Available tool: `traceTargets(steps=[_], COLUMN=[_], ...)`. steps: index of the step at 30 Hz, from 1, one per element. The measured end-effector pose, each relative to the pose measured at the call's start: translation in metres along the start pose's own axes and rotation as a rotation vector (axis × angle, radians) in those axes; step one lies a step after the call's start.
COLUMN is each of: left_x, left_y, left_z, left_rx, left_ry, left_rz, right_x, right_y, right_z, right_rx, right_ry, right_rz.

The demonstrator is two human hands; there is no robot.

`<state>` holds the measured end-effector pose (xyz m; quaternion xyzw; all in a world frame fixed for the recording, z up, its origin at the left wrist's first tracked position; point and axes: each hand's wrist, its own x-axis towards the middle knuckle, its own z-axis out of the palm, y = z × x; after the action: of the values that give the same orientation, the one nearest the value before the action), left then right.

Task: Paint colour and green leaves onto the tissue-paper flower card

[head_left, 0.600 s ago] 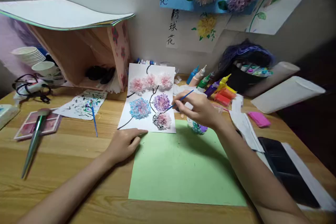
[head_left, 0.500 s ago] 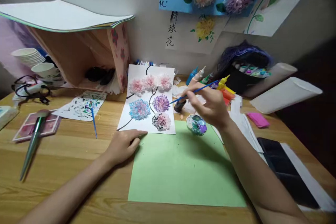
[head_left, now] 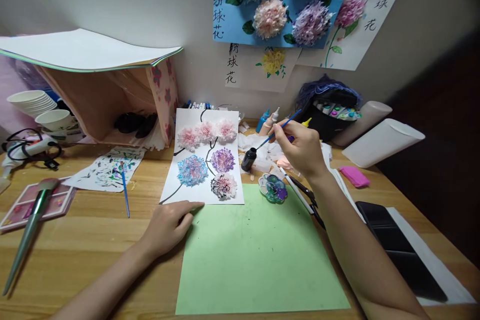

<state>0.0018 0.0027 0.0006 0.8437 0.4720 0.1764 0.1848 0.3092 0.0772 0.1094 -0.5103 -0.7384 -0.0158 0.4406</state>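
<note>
My right hand pinches a thin blue paintbrush, its tip at the mouth of a small open black bottle. My left hand lies on the table, index finger stretched onto the bottom edge of the white paper. Pink, blue, purple and black-tipped fluffy flowers with dark painted stems cover that paper. A green sheet extends below it. Near the top of the sheet rests a flower-shaped palette with green and purple paint.
Left are a paint-marked paper with a second blue brush, a big makeup brush and paper cups. Scissors, tissues, paint bottles, a pink packet and a black case are right.
My right hand has brought the brush from beside the purple flower to the black bottle's mouth. The camera view has shifted; my left hand still rests at the paper's edge.
</note>
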Motion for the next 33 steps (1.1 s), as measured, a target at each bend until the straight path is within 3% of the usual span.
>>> traceTargets(steps=[11,18,33], left_x=[0.0,-0.001,0.0], left_y=[0.0,0.0,0.003], left_z=[0.0,0.0,-0.002], left_rx=[0.013,0.01,0.007], left_ry=[0.011,-0.001,0.007], left_rz=[0.01,-0.015,0.009], right_x=[0.002,0.002,-0.001], right_y=[0.004,-0.005,0.001], right_z=[0.001,-0.002,0.005], right_rx=[0.185,0.378,0.085], right_ry=[0.045,0.142,0.015], right_rz=[0.117,0.143,0.051])
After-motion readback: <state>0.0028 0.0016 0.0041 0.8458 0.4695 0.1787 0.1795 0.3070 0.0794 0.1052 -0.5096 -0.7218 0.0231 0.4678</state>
